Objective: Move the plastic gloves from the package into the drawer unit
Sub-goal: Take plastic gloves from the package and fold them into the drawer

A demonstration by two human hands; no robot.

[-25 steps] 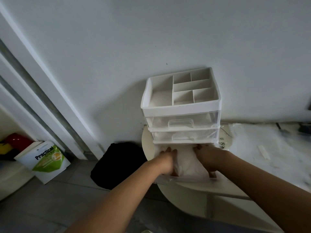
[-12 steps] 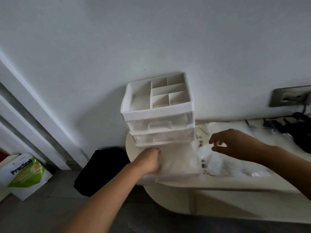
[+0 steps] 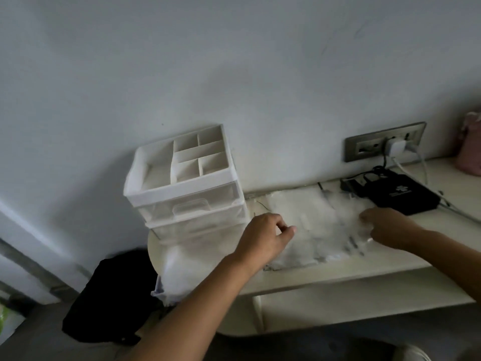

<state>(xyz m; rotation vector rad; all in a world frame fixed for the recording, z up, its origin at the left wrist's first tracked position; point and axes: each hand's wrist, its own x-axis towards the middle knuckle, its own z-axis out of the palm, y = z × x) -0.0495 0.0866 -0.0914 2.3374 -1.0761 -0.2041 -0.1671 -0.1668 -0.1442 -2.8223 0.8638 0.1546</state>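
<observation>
Lying flat on the surface (image 3: 338,273), centre right of the frame: one clear package (image 3: 335,246), crumpled, with white gloves (image 3: 299,209) visible through the film.

Drawer unit (image 3: 182,194): white, centre left, just left of the package, standing against the wall. Open tray on top split into compartments; two clear drawers beneath it, both pushed in. Lowest drawer (image 3: 162,278) pulled out toward the lower edge of the frame, overhanging the rounded end of the surface, holding a white heap (image 3: 192,256), probably gloves already moved.

Left hand (image 3: 263,239): centre of frame, over the left edge of the package. Fingers curled, thumb out toward the forefinger; blur hides whether they pinch anything, so I cannot tell.

Right hand (image 3: 387,227): right of centre, on the right part of the package. Fingers curled down, gripping the film.

Other items: black box (image 3: 400,198) with cables, touching the far right corner of the package; wall socket (image 3: 364,148) above it with a white charger (image 3: 395,147) plugged in; pink item (image 3: 471,152) at the right edge; black bag (image 3: 109,298) on the floor, lower left.
</observation>
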